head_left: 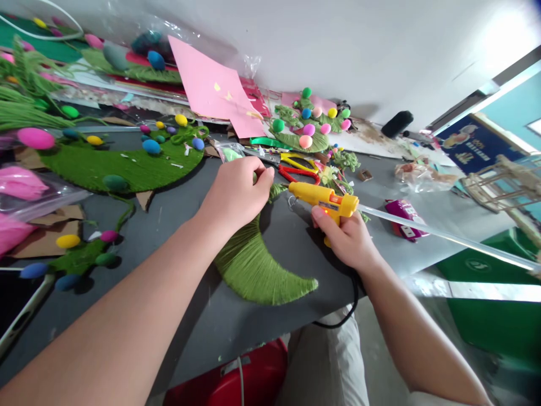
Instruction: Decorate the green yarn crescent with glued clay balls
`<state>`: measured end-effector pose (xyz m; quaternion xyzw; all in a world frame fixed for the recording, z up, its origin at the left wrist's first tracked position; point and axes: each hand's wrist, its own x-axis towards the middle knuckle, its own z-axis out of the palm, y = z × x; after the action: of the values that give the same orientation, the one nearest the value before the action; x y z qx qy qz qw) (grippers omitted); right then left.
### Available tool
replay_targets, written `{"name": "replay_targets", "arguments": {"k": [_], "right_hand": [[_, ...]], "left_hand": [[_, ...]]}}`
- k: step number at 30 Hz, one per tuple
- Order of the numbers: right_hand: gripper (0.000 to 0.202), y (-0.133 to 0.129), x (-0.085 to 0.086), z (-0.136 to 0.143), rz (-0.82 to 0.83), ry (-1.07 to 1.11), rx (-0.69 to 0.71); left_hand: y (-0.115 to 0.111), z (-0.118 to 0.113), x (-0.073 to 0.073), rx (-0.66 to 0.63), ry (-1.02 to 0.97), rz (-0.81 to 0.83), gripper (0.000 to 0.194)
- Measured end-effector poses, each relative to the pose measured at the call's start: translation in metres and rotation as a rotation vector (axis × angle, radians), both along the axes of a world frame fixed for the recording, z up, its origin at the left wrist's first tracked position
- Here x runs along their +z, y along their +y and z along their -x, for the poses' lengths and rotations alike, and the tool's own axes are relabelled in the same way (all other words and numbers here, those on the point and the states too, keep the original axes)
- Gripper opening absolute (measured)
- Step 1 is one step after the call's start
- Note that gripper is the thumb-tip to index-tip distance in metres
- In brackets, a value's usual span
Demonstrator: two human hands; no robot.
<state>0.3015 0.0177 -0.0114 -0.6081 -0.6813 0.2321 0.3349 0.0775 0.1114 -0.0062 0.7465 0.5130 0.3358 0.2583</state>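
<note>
A crescent wrapped in green yarn (266,265) lies on the grey table, one pointed tip toward the front right. My left hand (240,189) is closed over its upper part, hiding much of that end; a small piece of green yarn-covered tip (276,193) shows beside the fingers. In my right hand (349,237) is a yellow hot glue gun (323,198), gripped by its handle. Its nozzle points left, close to that tip. A long clear glue stick (439,232) sticks out of the gun's back toward the right.
Scissors with red handles (299,173) and yellow-handled pliers (300,162) lie behind the crescent. Green pieces with coloured eggs (127,163) stand at left, more (310,127) at the back. A purple packet (406,220) is at right; a black cord (338,324) hangs over the front edge.
</note>
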Motion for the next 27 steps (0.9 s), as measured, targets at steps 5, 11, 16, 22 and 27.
{"name": "replay_targets", "arguments": {"k": [5,11,16,22,27], "right_hand": [[0.051,-0.0007,-0.0001,0.001,0.007,-0.035,-0.019],[0.049,-0.0014,-0.0028,-0.0011,0.028,-0.11,-0.07],[0.044,-0.0016,-0.005,-0.0027,0.012,-0.105,-0.07],[0.044,-0.0018,-0.0054,-0.0018,-0.015,-0.043,-0.067],[0.045,-0.0023,-0.0036,0.0002,-0.015,0.02,-0.075]], "left_hand": [[-0.0008,-0.0005,-0.0001,0.013,0.0,-0.001,0.033],[-0.0012,0.0,0.0011,0.014,0.0,-0.003,0.032],[-0.002,0.0004,0.0026,0.016,-0.001,0.013,0.031],[-0.0008,0.0005,0.0016,0.013,0.001,0.001,0.031],[-0.0007,0.0013,0.0029,0.01,-0.005,-0.004,0.032]]}}
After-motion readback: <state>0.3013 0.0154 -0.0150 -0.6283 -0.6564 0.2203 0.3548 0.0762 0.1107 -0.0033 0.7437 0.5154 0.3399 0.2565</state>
